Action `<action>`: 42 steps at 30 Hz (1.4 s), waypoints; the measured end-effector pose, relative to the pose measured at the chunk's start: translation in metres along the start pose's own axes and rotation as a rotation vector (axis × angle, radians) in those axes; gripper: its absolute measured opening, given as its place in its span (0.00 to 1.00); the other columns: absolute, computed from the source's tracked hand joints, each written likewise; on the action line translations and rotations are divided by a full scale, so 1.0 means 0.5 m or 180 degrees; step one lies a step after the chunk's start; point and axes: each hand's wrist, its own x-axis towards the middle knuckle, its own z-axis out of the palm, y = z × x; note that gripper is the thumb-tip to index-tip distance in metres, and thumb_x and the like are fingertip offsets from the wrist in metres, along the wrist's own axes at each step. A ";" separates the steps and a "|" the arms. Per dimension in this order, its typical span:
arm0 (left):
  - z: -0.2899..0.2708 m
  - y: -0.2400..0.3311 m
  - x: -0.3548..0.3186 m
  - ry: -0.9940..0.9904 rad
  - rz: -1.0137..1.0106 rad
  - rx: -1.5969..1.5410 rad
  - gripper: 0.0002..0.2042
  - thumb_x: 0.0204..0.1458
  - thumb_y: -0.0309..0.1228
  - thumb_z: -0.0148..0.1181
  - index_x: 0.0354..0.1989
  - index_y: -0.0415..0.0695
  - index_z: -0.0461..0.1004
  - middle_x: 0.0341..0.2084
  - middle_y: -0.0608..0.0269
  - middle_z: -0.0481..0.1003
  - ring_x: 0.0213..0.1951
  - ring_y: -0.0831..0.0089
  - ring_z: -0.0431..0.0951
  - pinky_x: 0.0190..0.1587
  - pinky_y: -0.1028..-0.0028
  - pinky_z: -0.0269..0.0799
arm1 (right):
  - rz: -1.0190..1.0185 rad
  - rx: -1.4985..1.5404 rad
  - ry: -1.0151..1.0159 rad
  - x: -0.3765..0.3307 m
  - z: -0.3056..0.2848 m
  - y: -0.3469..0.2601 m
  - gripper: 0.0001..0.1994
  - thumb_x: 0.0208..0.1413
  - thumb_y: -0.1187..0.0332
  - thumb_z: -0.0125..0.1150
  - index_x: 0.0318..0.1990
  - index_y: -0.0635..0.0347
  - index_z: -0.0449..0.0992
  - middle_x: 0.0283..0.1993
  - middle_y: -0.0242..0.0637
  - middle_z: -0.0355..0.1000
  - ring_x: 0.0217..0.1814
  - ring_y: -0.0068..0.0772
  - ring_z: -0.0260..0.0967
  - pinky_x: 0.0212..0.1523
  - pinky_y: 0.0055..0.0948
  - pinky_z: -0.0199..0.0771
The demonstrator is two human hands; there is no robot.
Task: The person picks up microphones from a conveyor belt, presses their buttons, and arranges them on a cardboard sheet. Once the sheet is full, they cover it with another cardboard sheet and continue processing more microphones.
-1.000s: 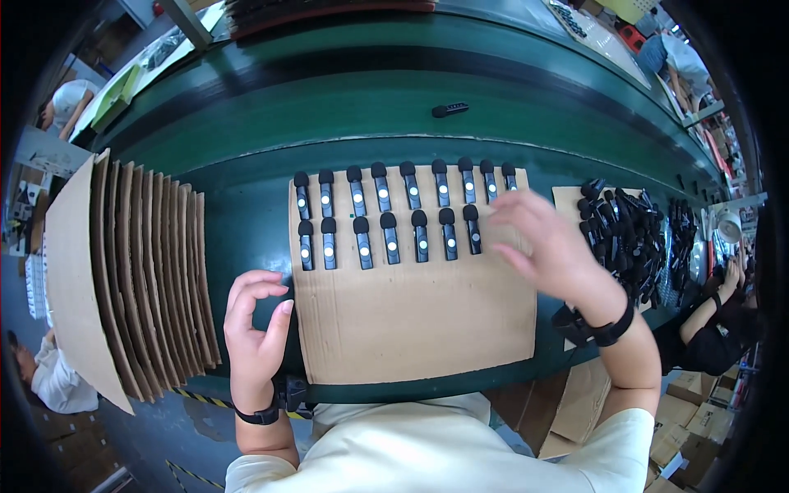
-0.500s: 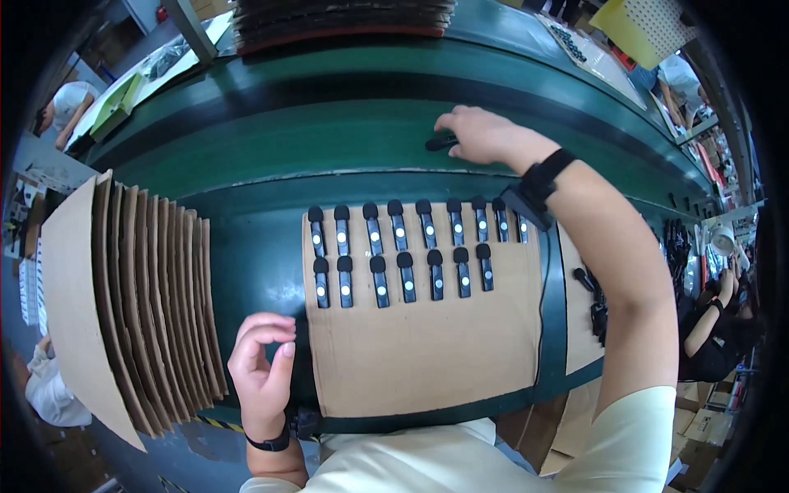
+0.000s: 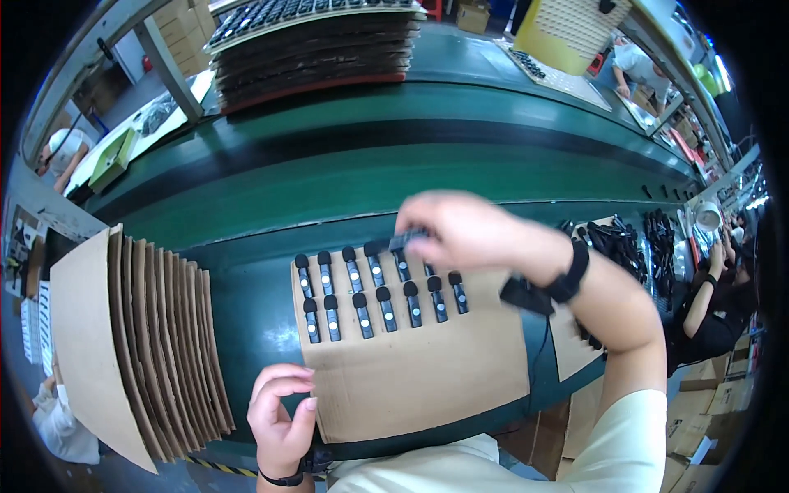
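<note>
My right hand (image 3: 456, 231), slightly blurred, is closed on a small black wireless clip-on microphone (image 3: 406, 239) above the far edge of a flat cardboard sheet (image 3: 436, 374). Two rows of similar black foam-tipped microphones (image 3: 386, 309), each with a pale round dot, lie on the far half of that sheet. My hand and forearm hide part of the back row. Beside the sheet's near left corner, my left hand (image 3: 283, 417) holds nothing, its fingers curved and the thumb apart.
Upright cardboard sheets (image 3: 86, 337) stand packed together at the left. Beyond the green conveyor (image 3: 345, 185) rises a stack of loaded boards (image 3: 316, 70). Black cabled parts (image 3: 612, 244) lie on another cardboard piece at the right. A co-worker's arm (image 3: 700, 316) shows farther right.
My right hand has come nearer from over the conveyor to the back row of microphones, carrying the microphone. The head view has shifted; my left hand keeps its pose.
</note>
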 end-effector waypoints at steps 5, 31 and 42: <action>0.069 0.062 0.022 -0.0311 0.0333 0.0165 0.11 0.48 0.23 0.64 0.40 0.37 0.76 0.43 0.49 0.77 0.46 0.59 0.77 0.53 0.61 0.70 | -0.0558 0.0536 0.0248 -0.180 0.084 -0.146 0.11 0.52 0.68 0.65 0.43 0.57 0.76 0.40 0.38 0.72 0.41 0.41 0.72 0.39 0.35 0.75; 0.158 0.058 0.009 -0.1063 0.1057 0.0400 0.14 0.42 0.23 0.69 0.40 0.39 0.76 0.31 0.56 0.79 0.35 0.59 0.78 0.54 0.53 0.70 | -0.0189 0.1719 0.1719 -0.315 0.208 -0.168 0.16 0.45 0.75 0.73 0.43 0.64 0.78 0.35 0.38 0.75 0.33 0.37 0.71 0.34 0.30 0.69; 0.164 0.051 0.008 -0.1080 0.0951 0.0195 0.14 0.45 0.25 0.70 0.40 0.40 0.76 0.33 0.58 0.79 0.35 0.62 0.78 0.55 0.52 0.69 | -0.0180 0.1706 0.1829 -0.313 0.216 -0.166 0.15 0.45 0.77 0.72 0.42 0.64 0.77 0.34 0.39 0.74 0.34 0.36 0.70 0.35 0.30 0.69</action>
